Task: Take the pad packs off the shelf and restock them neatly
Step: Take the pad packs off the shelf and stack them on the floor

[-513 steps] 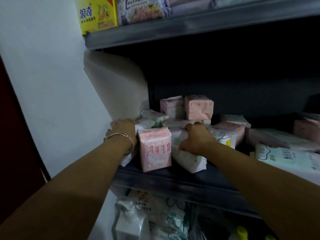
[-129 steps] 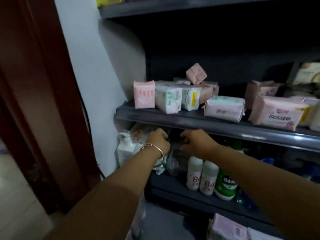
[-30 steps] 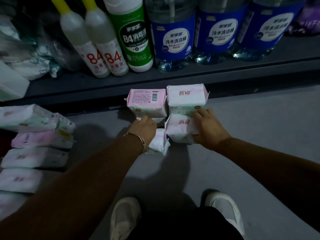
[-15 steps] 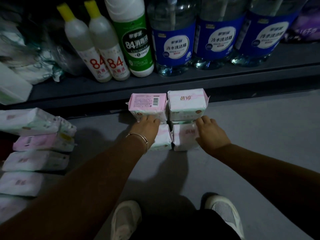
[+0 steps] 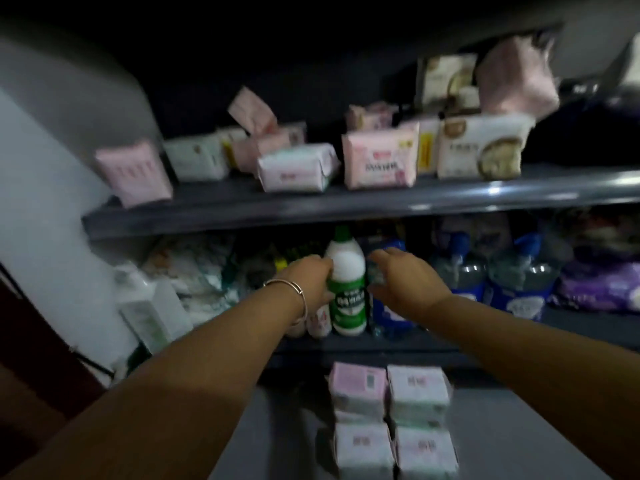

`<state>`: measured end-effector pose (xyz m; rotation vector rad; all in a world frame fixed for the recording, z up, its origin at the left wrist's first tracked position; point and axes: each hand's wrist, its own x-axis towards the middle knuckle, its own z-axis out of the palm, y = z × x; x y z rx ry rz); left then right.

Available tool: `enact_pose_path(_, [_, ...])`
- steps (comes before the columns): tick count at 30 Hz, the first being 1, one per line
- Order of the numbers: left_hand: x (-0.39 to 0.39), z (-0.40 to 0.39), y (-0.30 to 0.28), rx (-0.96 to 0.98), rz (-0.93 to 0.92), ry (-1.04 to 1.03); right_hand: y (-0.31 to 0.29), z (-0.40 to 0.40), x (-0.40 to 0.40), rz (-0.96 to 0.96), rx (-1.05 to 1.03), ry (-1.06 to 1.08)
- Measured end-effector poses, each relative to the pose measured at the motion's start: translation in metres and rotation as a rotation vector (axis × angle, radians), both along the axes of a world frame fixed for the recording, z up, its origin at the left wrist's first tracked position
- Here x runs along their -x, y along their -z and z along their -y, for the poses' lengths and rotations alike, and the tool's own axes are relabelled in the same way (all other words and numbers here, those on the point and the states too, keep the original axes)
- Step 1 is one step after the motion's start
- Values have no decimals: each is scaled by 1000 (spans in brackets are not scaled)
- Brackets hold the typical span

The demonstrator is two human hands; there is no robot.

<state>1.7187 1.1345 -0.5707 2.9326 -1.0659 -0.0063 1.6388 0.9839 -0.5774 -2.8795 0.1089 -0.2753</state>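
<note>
Several pink, white and green pad packs [image 5: 298, 168] lie untidily on the grey shelf [image 5: 346, 204]; one pink pack [image 5: 133, 173] stands at its left end. On the floor below, small pad packs [image 5: 391, 420] sit in a tight two-by-two block, stacked. Both my hands are raised in the air in front of the lower shelf and hold nothing. My left hand [image 5: 308, 282], with a bangle on its wrist, is beside a green-labelled bottle [image 5: 347, 292]. My right hand [image 5: 405, 282] has its fingers spread loosely. The frame is blurred by motion.
The lower shelf [image 5: 433, 344] holds blue-labelled clear jugs [image 5: 516, 278], white bottles, a purple pack [image 5: 602, 285] at right and crumpled bags [image 5: 194, 268] at left. A white wall [image 5: 41, 209] and a dark red door edge [image 5: 31, 375] are at left.
My hands have let go of the small packs on the floor and risen toward the shelves. The view has tilted up from the floor to the pad shelf.
</note>
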Motion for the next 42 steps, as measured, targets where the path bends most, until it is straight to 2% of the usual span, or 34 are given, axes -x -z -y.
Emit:
enact_pose_path(4, [-20,-19,-72,106,110,-24,-69,-15,-20,127,18,-28])
enact_pose_path(7, [-33,-29,-104,180,154,-48,-104,-20,-32,181,32,-22])
enact_pose_path(13, [-83,-51,-124,290,197,-102,-133,-33,-90,231,77,-59])
enact_pose_path(17, [-122,-62,-132,287,213,-116,-144,-42,-137,144,131,-49])
enact_pose_path(23, [-189,-72,-134,188,268,-264,-156,-36,-196,-191,144,8])
enact_pose_path(27, [-238,-81,-131,95,298,-360,-160,-28,-233,-365,66,-24])
enact_pose_path(32, [-281,-91,-128,-16,381,-409,-152,-33,-277,-307,89,-72])
enact_pose_path(38, [-312,-95,-132,-125,243,-447,-141,-39,-301,-88,339,-63])
enact_pose_path(42, [-321,-96,-133,-235,291,-475,-140,-43,-294,-29,386,-115])
